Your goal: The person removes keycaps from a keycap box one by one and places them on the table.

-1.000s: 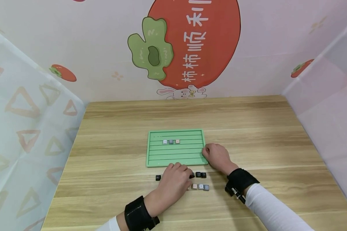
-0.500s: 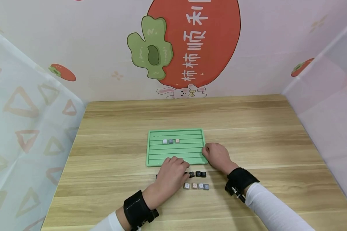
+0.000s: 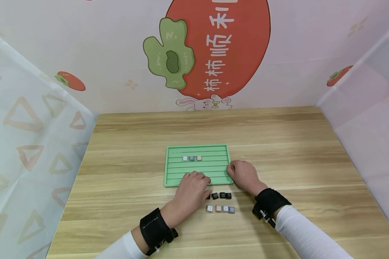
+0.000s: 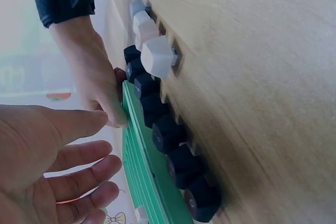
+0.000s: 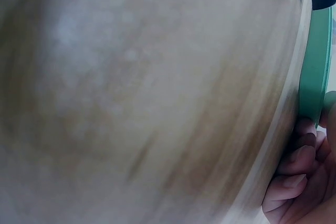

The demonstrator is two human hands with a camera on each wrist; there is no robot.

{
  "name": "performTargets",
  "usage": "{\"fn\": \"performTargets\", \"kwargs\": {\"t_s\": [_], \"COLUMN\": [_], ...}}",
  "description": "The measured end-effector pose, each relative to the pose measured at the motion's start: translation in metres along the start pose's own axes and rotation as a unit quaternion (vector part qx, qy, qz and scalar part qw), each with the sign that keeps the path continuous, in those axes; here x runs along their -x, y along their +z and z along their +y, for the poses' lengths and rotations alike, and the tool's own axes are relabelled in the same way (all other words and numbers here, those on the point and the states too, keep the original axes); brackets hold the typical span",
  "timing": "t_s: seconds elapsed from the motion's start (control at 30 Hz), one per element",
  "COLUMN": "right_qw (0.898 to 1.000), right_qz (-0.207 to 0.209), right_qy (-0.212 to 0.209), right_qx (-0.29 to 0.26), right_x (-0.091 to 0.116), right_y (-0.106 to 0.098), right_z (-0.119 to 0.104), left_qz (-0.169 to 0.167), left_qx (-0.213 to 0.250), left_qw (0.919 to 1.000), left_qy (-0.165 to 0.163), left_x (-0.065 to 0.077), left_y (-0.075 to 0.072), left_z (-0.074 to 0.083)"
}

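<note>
— What alteration is noted?
— The left hand has been advanced from the black caps to above the near rim of the green tray; the white cap, on the near side of its thumb, has been fully uncovered; the three caps beyond its fingers are found unmoved on the tray.
— And the state of the fingers?
— On the left, they are loosely bent, well parted from the thumb, with nothing seen held; on the right, the tray's edge is pinched by the right hand.
— The bearing on the work?
— A shift from caps to tray is judged; no further cap is seen placed; the black caps are lined up on the desk beside the left thumb and to its right.
</note>
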State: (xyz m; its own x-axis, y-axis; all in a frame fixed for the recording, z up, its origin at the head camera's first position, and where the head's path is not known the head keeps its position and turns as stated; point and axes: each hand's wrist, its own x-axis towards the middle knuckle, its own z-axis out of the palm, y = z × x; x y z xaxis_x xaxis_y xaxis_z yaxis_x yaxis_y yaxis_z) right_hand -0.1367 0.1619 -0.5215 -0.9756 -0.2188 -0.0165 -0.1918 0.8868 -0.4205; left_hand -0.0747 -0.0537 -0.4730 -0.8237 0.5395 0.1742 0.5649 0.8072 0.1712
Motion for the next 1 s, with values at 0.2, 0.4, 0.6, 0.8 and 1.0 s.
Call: {"fn": "performTargets", "kwargs": {"t_s": [0.2, 0.4, 0.6, 0.8, 1.0], "right_qw": [1.000, 1.000, 1.000, 1.000, 1.000], "right_qz": [0.005, 0.006, 0.009, 0.006, 0.006], "right_qy": [-0.001, -0.004, -0.005, -0.003, -0.006], "right_qx": [0.002, -0.003, -0.008, -0.006, -0.005], "right_x": [0.000, 0.001, 0.001, 0.001, 0.001], "right_y": [0.000, 0.000, 0.000, 0.000, 0.000], "right_z": [0.000, -0.001, -0.001, 0.000, 0.000], "left_qz": [0.003, 0.004, 0.014, 0.016, 0.008], "left_qx": [0.004, 0.005, 0.005, 0.005, 0.009], "left_qw": [1.0000, 0.9999, 0.9998, 0.9997, 0.9995], "left_qy": [-0.007, -0.013, -0.016, -0.020, -0.030], "left_x": [-0.001, -0.003, -0.006, -0.007, -0.010], "left_y": [0.003, 0.003, 0.004, 0.004, 0.005], "left_z": [-0.004, -0.008, -0.011, -0.012, -0.015]}}
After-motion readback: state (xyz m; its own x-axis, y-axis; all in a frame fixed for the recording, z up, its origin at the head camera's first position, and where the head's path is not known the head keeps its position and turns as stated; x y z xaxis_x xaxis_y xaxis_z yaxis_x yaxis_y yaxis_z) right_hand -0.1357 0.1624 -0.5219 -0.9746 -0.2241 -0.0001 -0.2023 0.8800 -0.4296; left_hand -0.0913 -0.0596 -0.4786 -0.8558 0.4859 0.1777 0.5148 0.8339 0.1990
